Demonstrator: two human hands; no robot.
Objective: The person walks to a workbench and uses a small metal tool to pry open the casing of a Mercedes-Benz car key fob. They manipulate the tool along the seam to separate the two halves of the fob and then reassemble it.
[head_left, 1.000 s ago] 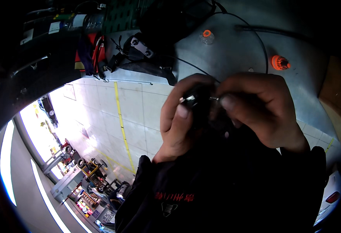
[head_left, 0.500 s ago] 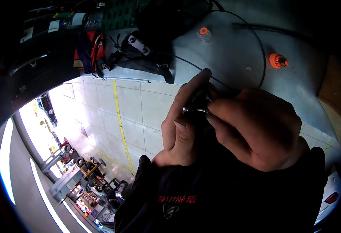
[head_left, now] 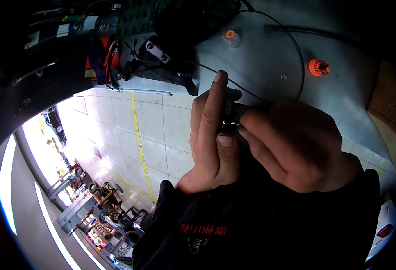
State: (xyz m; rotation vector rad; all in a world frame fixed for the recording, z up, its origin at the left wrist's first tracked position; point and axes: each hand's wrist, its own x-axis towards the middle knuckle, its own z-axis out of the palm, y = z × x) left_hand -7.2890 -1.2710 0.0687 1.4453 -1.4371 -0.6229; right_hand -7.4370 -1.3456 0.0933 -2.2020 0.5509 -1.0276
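Note:
My left hand (head_left: 211, 135) and my right hand (head_left: 295, 144) meet at the middle of the view, both pinching a small dark metal part (head_left: 229, 118) with a shiny tip. The left thumb presses it from below and the left fingers stand upright behind it. My right fingertips grip the part from the right and hide most of it. A thin black cable (head_left: 252, 92) runs from the part up across the grey metal table (head_left: 270, 58). Both forearms are in black sleeves.
On the grey table lie a clear piece with an orange cap (head_left: 230, 38) and an orange knob (head_left: 318, 67). A black device (head_left: 162, 58) and red tools (head_left: 105, 58) sit at the upper left. A cardboard box (head_left: 389, 103) stands at right. Tiled floor with a yellow line (head_left: 139, 139) lies below.
My hands have shifted slightly lower and to the right. The left fingers have straightened upward, and the right hand now covers more of the part.

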